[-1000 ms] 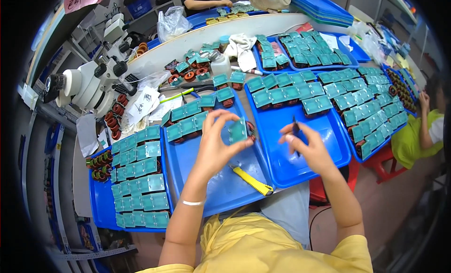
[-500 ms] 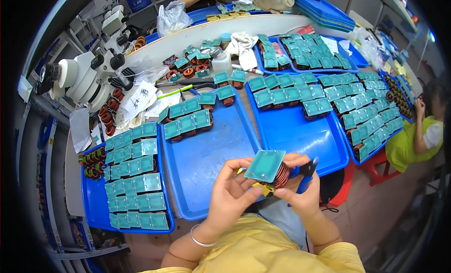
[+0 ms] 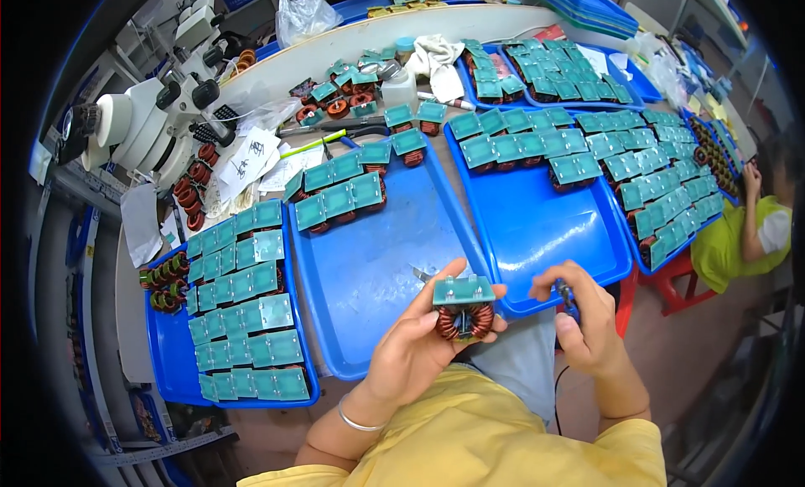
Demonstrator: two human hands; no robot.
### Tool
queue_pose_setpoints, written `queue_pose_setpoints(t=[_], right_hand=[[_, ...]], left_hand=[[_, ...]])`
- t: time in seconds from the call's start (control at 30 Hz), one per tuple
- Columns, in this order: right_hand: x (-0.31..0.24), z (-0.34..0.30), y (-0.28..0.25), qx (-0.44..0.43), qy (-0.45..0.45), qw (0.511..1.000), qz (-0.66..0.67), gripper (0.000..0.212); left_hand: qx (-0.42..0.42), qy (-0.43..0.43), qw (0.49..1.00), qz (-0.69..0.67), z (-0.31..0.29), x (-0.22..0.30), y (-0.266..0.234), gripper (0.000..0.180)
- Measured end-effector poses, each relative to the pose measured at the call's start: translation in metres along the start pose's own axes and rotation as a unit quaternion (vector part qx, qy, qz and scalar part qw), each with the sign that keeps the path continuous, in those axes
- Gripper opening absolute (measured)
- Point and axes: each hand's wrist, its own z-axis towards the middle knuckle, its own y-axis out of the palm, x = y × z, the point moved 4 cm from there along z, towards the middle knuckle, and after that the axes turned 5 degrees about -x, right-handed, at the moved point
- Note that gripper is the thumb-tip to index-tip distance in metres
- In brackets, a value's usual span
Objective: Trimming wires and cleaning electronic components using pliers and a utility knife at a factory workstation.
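Observation:
My left hand [image 3: 408,344] is closed around a copper-wound toroidal coil [image 3: 464,321] topped by a green circuit board [image 3: 464,291]. The board faces up and the windings face me. A pointed metal tip [image 3: 421,275] pokes out behind the fingers; the rest of that tool is hidden. To the right, apart from the coil, my right hand [image 3: 591,328] grips a small blue-handled hand tool, seemingly cutters [image 3: 568,304], mostly covered by the fingers. Both hands are over the near edge of the blue tray [image 3: 377,286], which carries several similar board-topped coils [image 3: 338,203] at its far end.
More blue trays of board-topped coils stand left [image 3: 243,319] and right [image 3: 537,227]. White microscopes [image 3: 134,122], papers [image 3: 249,160], a white bottle [image 3: 399,93] and loose coils [image 3: 337,108] lie beyond. A person in a yellow-green top [image 3: 746,244] sits at the far right.
The coil has tipped so its windings now face me. My right hand has moved away to the right with the blue-handled tool. The view has shifted slightly.

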Motion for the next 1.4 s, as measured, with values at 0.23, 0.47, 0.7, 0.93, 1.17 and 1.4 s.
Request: queue_pose_setpoints(t=[0.23,0.47,0.7,0.93,1.17,1.4], right_hand=[[-0.03,0.004,0.004,-0.07,-0.049,0.982,-0.17,0.043],[-0.043,-0.005,0.003,-0.102,-0.077,0.952,-0.279,0.045],[-0.048,-0.013,-0.001,-0.114,-0.086,0.946,-0.292,0.05],[-0.055,-0.016,-0.008,-0.122,-0.089,0.935,-0.32,0.051],[-0.054,-0.019,-0.009,-0.125,-0.099,0.932,-0.325,0.045],[-0.034,-0.029,-0.004,-0.105,-0.125,0.942,-0.294,0.048]], left_hand=[[0.035,0.068,0.977,0.198,-0.01,0.003,0.011,0.083],[-0.035,0.108,0.929,0.352,-0.017,0.007,0.013,0.072],[-0.03,0.137,0.895,0.424,-0.018,0.01,0.022,0.076],[-0.066,0.155,0.829,0.533,-0.018,0.012,0.033,0.077],[-0.082,0.183,0.789,0.581,-0.018,0.011,0.037,0.075],[-0.062,0.188,0.779,0.595,-0.015,0.009,0.043,0.066]])
